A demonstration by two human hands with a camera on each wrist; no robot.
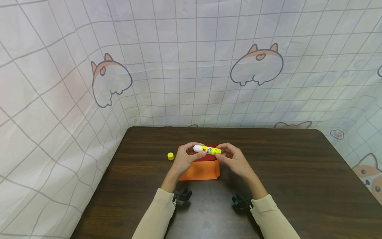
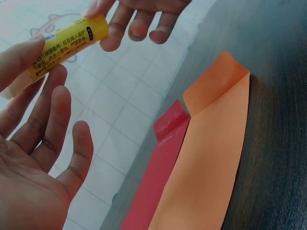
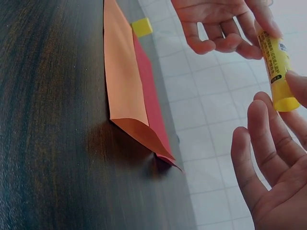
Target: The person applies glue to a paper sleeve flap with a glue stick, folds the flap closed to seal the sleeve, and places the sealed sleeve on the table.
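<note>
A dark brown table [image 1: 298, 172] fills the lower part of the head view. Near its centre lie folded orange paper [image 1: 199, 171] and, just above in the frame, red paper [image 1: 209, 157]. Over these, the left hand [image 1: 183, 160] pinches the white end of a glue stick [image 1: 209, 150], the right hand [image 1: 235, 161] its yellow end. A yellow cap [image 1: 170, 156] sits farther left.

The left arm [image 1: 155, 214] and right arm [image 1: 275, 215] reach up from the bottom edge, slanting inward. Near the centre, the left hand [image 1: 183, 161] and right hand [image 1: 236, 161] face each other, both pinching, little fingers apart.
</note>
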